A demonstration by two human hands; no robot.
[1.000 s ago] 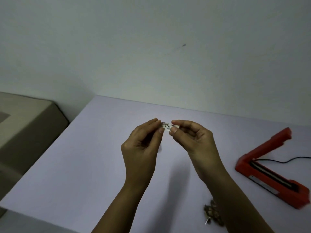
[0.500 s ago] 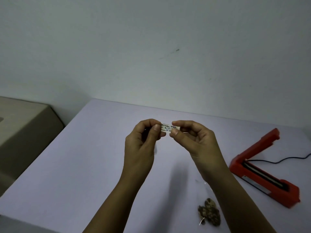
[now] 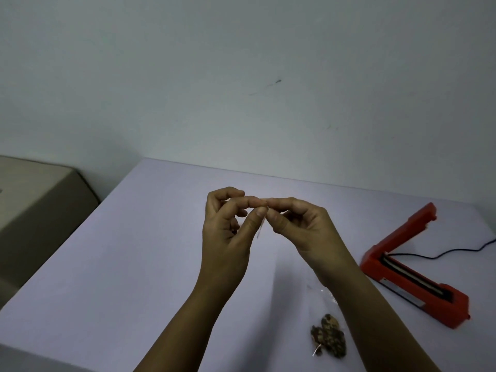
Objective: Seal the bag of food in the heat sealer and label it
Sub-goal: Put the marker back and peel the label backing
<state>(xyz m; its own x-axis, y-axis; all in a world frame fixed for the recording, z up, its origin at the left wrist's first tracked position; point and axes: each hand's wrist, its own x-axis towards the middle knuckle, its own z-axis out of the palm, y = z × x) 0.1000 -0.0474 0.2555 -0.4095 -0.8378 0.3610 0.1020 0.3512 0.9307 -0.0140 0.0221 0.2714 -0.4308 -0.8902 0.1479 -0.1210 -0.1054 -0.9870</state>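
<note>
Both hands are raised over the middle of the white table. My left hand and my right hand meet at the fingertips and pinch a small white label, now seen almost edge-on between the thumbs. A clear bag of brown food lies on the table near my right forearm, partly hidden by it. The red heat sealer stands at the right with its arm lifted.
A black cable runs from the sealer off the right edge. A beige box-like object sits left of the table. A plain wall rises behind the table's far edge.
The label was held flat facing me; now it is turned edge-on and my fingertips have closed together over it. The view has tilted slightly, showing more of the bag.
</note>
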